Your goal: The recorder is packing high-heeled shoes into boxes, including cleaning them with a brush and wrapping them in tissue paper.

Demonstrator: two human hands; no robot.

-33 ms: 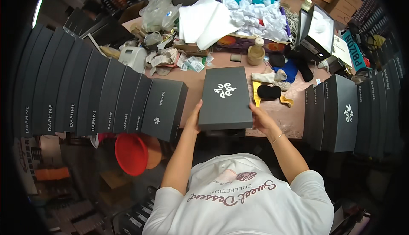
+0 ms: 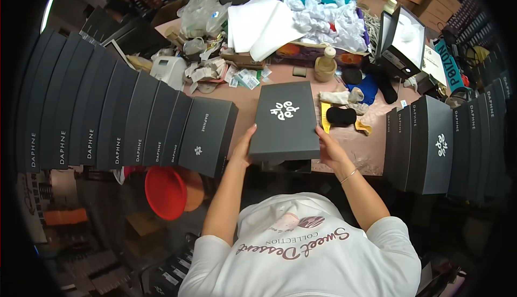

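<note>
A dark grey shoebox (image 2: 285, 127) with a white printed emblem on its lid is between my hands at the near edge of the table. Its lid is on, so whatever it contains is hidden. My left hand (image 2: 245, 147) grips the near left side, thumb along the edge. On the opposite side my right hand (image 2: 331, 149) holds the near right corner, with a thin bracelet on that wrist. Fingers of both hands are partly hidden by the box. Just right of it lie a yellow-handled brush (image 2: 325, 115) and a black oval pad (image 2: 341, 116).
Rows of dark shoeboxes stand at the left (image 2: 129, 119) and right (image 2: 433, 146). Behind are a bottle (image 2: 325, 66), white paper sheets (image 2: 264, 25), crumpled tissue (image 2: 328, 25) and an open shoebox (image 2: 401, 41). A red bucket (image 2: 166, 193) is below the table's left side.
</note>
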